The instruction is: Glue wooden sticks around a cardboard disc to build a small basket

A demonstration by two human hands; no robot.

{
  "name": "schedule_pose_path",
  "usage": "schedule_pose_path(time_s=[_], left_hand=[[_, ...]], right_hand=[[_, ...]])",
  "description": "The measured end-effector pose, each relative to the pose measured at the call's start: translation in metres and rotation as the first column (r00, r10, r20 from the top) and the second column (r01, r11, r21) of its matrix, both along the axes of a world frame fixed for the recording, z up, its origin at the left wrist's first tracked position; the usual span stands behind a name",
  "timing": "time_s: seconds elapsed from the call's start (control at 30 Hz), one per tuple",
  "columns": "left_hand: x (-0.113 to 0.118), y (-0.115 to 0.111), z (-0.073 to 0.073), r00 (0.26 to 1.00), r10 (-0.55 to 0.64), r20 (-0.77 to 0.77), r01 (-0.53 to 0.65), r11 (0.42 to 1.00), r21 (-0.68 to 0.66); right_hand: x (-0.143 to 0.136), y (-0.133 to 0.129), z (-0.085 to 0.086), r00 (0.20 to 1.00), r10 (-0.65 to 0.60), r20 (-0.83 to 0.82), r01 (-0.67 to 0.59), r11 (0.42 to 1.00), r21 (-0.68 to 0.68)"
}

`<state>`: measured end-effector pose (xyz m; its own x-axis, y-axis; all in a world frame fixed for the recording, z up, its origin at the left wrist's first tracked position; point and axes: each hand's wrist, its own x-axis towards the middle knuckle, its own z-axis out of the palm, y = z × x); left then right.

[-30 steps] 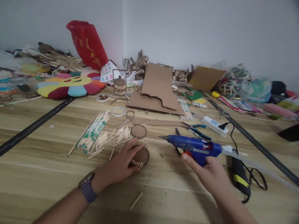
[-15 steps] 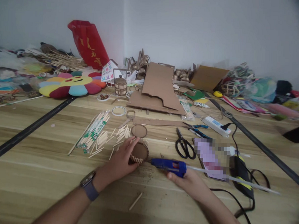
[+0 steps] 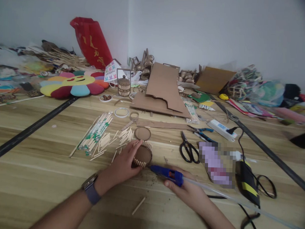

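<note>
My left hand (image 3: 126, 157), with a watch on the wrist, is closed round the left side of a small round cardboard basket (image 3: 144, 155) edged with short wooden sticks. In my right hand (image 3: 185, 187) is a blue glue gun (image 3: 166, 173), its nozzle close to the basket's lower right rim; I cannot tell if they touch. A long clear glue stick (image 3: 222, 193) runs out of its back. Just beyond the basket lies a cardboard disc (image 3: 142, 133). Loose short sticks (image 3: 126, 135) are scattered left of it, and a single stick (image 3: 138, 205) lies nearer me.
Black scissors (image 3: 189, 152), pliers (image 3: 202, 130) and a power strip (image 3: 222, 129) lie to the right, near a phone-like item (image 3: 214, 163) and black cables. Cardboard sheets (image 3: 163, 84) and a finished lidded bucket (image 3: 124, 86) stand behind. Packaged sticks (image 3: 96, 134) lie left.
The glue gun has moved left and slightly down, its nozzle now closer to the basket's rim. The glue stick's tail has swung down. My left hand has stayed on the basket.
</note>
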<state>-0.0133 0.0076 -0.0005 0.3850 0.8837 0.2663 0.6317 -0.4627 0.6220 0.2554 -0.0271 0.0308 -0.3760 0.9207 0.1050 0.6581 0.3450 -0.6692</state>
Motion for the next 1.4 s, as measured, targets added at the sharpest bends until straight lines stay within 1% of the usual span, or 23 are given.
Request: schedule_pose_path(time_s=[0.2, 0.37, 0.7, 0.9, 1.0, 1.13, 1.3, 1.4], left_hand=[[-0.001, 0.0, -0.002, 1.0, 0.002, 0.015, -0.002, 1.0, 0.006], [0.0, 0.0, -0.002, 1.0, 0.002, -0.002, -0.002, 1.0, 0.0], [0.001, 0.0, 0.003, 1.0, -0.007, 0.015, 0.007, 1.0, -0.009], [0.001, 0.0, -0.001, 1.0, -0.002, -0.005, 0.002, 1.0, -0.003], [0.0, 0.0, -0.003, 1.0, -0.002, -0.011, 0.002, 1.0, 0.014], [0.001, 0.0, -0.002, 1.0, -0.002, 0.003, 0.002, 1.0, 0.007], [0.001, 0.0, -0.001, 1.0, -0.011, 0.009, 0.011, 1.0, 0.003], [0.0, 0.0, -0.002, 1.0, -0.008, -0.008, 0.008, 1.0, 0.026]], right_hand=[[0.001, -0.001, -0.003, 1.0, -0.004, 0.02, 0.004, 1.0, 0.013], [0.0, -0.001, -0.005, 1.0, 0.009, 0.029, -0.01, 0.999, 0.044], [0.002, -0.001, -0.01, 0.999, 0.011, 0.045, -0.014, 0.998, 0.062], [0.001, -0.002, -0.01, 0.999, -0.011, 0.043, 0.007, 0.994, 0.109], [0.002, -0.002, -0.011, 0.998, -0.009, 0.055, 0.003, 0.995, 0.097], [0.001, -0.002, -0.01, 0.999, -0.013, 0.05, 0.008, 0.995, 0.104], [-0.002, -0.002, -0.007, 0.999, 0.014, 0.036, -0.017, 0.996, 0.083], [-0.001, -0.001, -0.01, 0.999, 0.014, 0.036, -0.018, 0.993, 0.113]])
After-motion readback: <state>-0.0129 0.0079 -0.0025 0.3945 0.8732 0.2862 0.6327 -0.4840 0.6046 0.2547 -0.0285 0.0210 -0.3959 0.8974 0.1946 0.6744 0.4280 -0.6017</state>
